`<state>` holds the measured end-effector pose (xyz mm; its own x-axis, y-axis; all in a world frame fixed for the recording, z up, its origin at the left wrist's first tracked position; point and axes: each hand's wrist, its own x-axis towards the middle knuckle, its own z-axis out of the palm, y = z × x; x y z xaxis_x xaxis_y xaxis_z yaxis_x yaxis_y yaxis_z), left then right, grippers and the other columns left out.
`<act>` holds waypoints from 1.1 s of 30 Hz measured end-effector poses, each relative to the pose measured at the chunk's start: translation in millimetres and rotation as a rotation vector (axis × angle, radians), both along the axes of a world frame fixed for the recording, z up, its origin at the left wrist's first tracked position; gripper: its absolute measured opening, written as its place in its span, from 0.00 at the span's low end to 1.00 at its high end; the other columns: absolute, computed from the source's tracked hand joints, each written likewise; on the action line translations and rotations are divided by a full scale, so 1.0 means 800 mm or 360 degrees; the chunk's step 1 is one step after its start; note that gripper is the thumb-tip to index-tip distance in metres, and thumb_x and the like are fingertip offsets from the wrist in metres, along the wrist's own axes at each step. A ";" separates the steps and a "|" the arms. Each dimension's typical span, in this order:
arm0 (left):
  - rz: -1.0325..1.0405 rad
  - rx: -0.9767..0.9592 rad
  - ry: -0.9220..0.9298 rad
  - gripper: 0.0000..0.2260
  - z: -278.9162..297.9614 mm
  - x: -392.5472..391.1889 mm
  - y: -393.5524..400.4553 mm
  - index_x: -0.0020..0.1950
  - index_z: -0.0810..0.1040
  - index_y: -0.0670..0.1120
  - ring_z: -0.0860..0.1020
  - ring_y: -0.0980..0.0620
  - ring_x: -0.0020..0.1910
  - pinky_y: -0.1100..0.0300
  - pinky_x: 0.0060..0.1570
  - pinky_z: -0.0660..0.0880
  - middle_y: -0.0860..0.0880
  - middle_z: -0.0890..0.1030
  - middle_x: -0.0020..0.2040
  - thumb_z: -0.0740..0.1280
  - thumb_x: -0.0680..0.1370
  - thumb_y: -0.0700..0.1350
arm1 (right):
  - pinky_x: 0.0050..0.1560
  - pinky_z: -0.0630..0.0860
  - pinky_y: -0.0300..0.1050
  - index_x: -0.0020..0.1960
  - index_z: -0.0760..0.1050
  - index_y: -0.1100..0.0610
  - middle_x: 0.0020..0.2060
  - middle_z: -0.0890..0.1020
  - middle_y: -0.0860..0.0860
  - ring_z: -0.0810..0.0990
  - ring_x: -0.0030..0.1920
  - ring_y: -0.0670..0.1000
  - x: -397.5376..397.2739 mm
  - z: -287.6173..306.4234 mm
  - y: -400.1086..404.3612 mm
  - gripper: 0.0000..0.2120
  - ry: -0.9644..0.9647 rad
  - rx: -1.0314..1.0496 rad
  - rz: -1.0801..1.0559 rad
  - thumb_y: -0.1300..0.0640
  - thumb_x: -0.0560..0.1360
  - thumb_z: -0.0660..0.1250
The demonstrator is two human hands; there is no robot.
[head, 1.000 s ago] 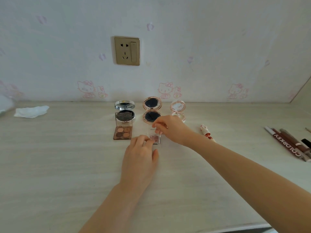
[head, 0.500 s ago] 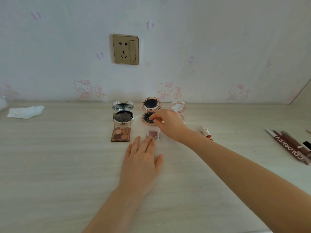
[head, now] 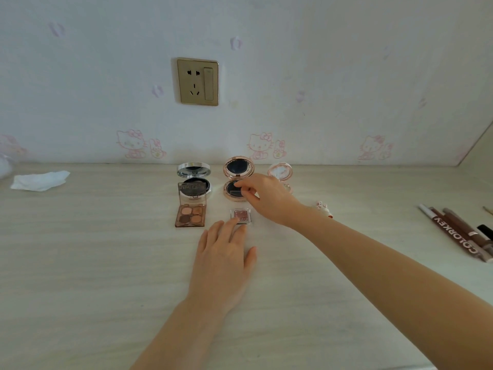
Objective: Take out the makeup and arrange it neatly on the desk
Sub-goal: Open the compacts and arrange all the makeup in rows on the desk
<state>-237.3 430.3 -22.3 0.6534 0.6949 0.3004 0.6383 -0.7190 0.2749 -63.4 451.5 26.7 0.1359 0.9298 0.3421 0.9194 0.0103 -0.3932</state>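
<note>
While three round compacts (head: 238, 179) stand open, right hand (head: 269, 198) pinches a clear lid (head: 236, 193), left hand (head: 224, 260) spread.

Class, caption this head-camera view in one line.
Right hand lifts clear lid off single eyeshadow; left hand steadies it.

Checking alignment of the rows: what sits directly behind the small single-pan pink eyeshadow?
Behind the small square pink eyeshadow pan stands the open rose-gold round compact, lid up. The right hand covers the compact's right edge, pinching a clear lid.
</note>
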 end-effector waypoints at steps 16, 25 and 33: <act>-0.0329 0.0088 -0.0182 0.15 0.027 0.032 -0.052 0.65 0.73 0.48 0.66 0.55 0.67 0.62 0.63 0.64 0.54 0.74 0.63 0.59 0.79 0.47 | 0.59 0.70 0.43 0.69 0.69 0.52 0.65 0.73 0.48 0.72 0.63 0.50 0.058 0.017 -0.179 0.18 -0.0285 -0.0238 -0.0378 0.53 0.80 0.58; -0.0637 0.0022 -0.0187 0.12 0.050 0.132 -0.119 0.61 0.75 0.49 0.69 0.54 0.64 0.58 0.55 0.70 0.52 0.78 0.58 0.58 0.79 0.46 | 0.64 0.69 0.46 0.68 0.70 0.52 0.65 0.74 0.48 0.72 0.65 0.50 0.120 0.016 -0.311 0.18 -0.0265 -0.0254 -0.0630 0.53 0.80 0.59; -0.0884 -0.0094 -0.0175 0.16 0.057 0.242 -0.183 0.66 0.72 0.49 0.67 0.54 0.66 0.55 0.57 0.67 0.52 0.77 0.62 0.59 0.79 0.46 | 0.63 0.71 0.46 0.66 0.72 0.51 0.65 0.75 0.48 0.73 0.64 0.50 0.182 0.005 -0.409 0.16 -0.0182 -0.0258 -0.0912 0.52 0.79 0.61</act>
